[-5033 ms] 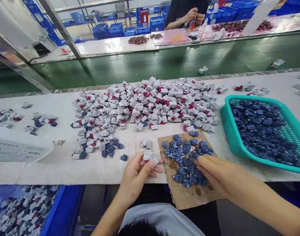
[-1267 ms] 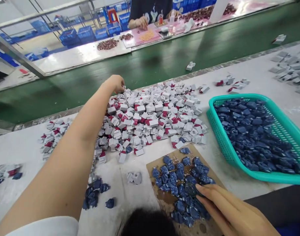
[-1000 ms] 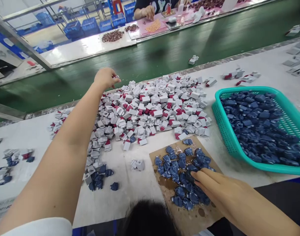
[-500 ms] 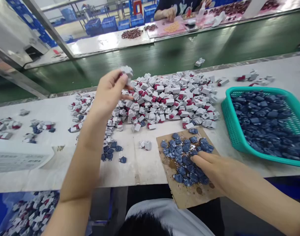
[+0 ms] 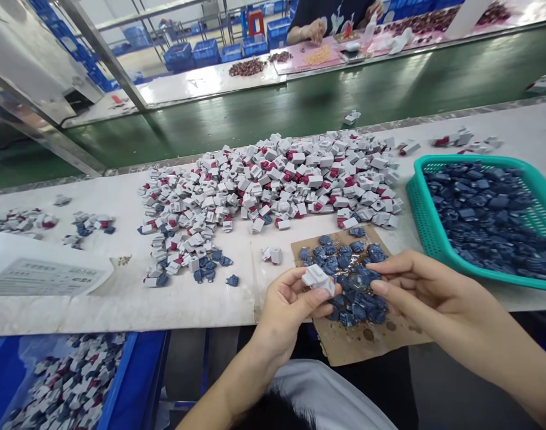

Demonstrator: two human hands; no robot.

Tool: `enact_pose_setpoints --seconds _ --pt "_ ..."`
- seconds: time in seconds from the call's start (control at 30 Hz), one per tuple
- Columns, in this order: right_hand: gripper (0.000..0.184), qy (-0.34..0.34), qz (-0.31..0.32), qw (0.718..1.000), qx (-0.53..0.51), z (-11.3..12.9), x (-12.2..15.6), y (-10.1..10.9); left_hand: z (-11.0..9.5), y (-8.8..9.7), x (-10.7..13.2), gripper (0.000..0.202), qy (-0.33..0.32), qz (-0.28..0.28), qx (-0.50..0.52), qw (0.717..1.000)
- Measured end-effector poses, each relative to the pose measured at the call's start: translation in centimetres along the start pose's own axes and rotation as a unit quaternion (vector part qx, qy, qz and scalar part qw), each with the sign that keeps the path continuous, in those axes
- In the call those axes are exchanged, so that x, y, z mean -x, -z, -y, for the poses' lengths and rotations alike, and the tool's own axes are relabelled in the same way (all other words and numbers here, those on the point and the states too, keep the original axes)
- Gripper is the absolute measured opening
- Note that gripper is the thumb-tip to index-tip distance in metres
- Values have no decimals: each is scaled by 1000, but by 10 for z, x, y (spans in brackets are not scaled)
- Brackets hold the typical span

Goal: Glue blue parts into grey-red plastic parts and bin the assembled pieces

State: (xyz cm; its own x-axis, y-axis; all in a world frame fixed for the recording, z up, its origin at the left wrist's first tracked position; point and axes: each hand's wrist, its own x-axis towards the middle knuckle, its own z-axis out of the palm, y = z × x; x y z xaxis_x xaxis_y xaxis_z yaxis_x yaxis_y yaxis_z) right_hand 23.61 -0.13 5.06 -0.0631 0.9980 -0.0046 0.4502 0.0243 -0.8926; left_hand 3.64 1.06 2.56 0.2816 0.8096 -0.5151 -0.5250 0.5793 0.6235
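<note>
Over the cardboard sheet (image 5: 367, 341) at the front of the tabletop (image 5: 120, 310), my left hand (image 5: 291, 313) pinches a small white plastic piece (image 5: 318, 278) between thumb and fingers, holding it just above the sheet. Part of it sits behind my fingers, so I can't quite make out that side. My right hand (image 5: 416, 286) is open, its fingers (image 5: 389, 263) slightly curved and holding nothing. It hovers over the blue pieces (image 5: 356, 292) heaped on the cardboard, close to the white piece but not touching it.

Just left of the cardboard, two white pieces (image 5: 273, 255) lie together on the tabletop. Beyond them spreads a large pile (image 5: 273, 185) of white pieces with red parts, and a small cluster of blue ones (image 5: 208, 266) lies at its near edge. To my right, a teal basket (image 5: 416, 215) is filled with more blue pieces (image 5: 483, 221). A printed paper sheet (image 5: 44, 275) lies at the left of the tabletop, and below that edge a blue bin (image 5: 138, 370) holds mixed pieces (image 5: 67, 382). Across a green conveyor (image 5: 300, 95), a co-worker's hands (image 5: 315, 30) work at another table (image 5: 201, 80).
</note>
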Motion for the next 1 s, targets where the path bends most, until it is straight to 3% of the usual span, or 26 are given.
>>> enact_pose_setpoints --seconds 0.17,0.33,0.47,0.63,0.73,0.87,1.0 --pt "8 170 -120 970 126 18 18 -19 0 -12 5 47 11 27 19 999" --pt "6 224 -127 943 209 18 23 -27 4 -13 6 47 -28 27 23 999" --pt "5 229 -85 946 211 20 23 -23 5 -10 6 39 -77 39 -2 996" --pt "18 238 31 952 190 23 17 -12 6 -3 6 35 -120 73 -72 987" --pt "22 204 85 964 147 19 14 -9 9 1 6 33 -131 86 -110 981" --pt "25 133 97 983 76 12 17 -10 8 5 6 32 -127 91 -129 979" --pt "29 96 135 985 39 7 17 -11 4 9 1 31 -109 113 -150 976"
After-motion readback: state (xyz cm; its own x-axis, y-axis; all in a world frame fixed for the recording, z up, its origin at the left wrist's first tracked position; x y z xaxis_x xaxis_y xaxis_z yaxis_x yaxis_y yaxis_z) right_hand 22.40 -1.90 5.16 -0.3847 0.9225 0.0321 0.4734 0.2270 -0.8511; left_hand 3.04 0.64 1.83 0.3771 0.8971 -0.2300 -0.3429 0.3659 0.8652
